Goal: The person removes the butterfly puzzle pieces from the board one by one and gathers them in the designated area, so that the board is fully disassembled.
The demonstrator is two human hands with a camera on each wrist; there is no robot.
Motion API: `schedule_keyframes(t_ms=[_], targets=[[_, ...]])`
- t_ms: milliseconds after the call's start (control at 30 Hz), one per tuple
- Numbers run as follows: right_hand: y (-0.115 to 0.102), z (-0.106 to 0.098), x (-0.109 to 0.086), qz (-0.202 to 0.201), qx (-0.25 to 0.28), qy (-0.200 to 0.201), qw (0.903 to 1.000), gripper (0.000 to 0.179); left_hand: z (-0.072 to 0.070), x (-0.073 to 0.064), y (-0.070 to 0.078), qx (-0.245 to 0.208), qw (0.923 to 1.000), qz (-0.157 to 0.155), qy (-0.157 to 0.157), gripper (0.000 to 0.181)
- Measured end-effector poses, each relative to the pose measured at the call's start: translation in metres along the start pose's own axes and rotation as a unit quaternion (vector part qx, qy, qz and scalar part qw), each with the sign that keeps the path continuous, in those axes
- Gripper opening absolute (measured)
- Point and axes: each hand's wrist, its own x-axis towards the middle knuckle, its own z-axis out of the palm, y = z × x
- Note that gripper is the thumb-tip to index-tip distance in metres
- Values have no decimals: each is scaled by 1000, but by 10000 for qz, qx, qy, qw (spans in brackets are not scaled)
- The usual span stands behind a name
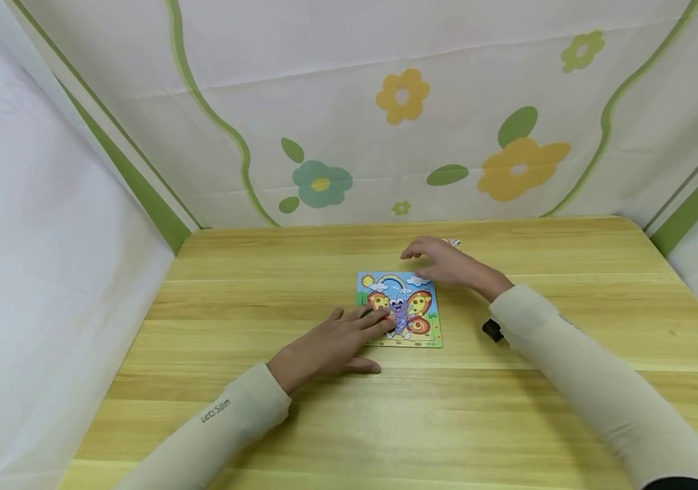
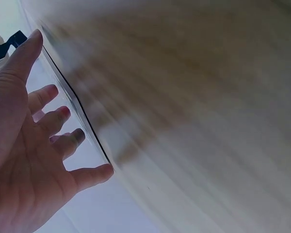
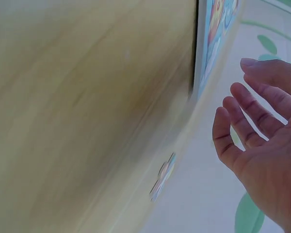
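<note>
A square picture puzzle board with a butterfly, a rainbow and a sun lies flat on the wooden table. Across its lower left part reach the fingers of my left hand, spread and nearly straight, with the thumb off to the side over the table. Their tips hide part of the butterfly's left wing. My right hand hovers at the board's top right corner, fingers loosely bent and nothing between them, as the right wrist view also shows. Just beyond it lies a small loose puzzle piece, partly hidden by the hand in the head view.
The wooden table ends at the back against a white cloth wall printed with flowers. Another white cloth hangs along the left side. A small black object shows beside the right sleeve.
</note>
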Motion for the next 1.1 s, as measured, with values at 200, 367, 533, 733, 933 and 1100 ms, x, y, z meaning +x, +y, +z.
schedule_keyframes(t_ms=[200, 367, 533, 733, 933, 1100], targets=[[-9, 8, 4, -237, -20, -102, 9997, 36, 1, 1, 0, 83, 9999, 65, 16, 80], [-14, 16, 9, -280, 0, -219, 9994, 34, 1, 1, 0, 109, 9999, 96, 52, 80], [-18, 23, 13, -346, -141, -448, 9983, 36, 1, 0, 0, 40, 10000, 74, 36, 80], [-21, 29, 16, -442, -420, -567, 9965, 35, 0, 0, 1, -53, 10000, 26, -5, 79], [-24, 30, 19, -458, -590, -650, 9951, 34, 0, 0, 2, -38, 10000, 8, -21, 79], [-26, 30, 19, -411, -591, -709, 9949, 37, 0, 1, 1, 4, 10000, 12, -17, 80]])
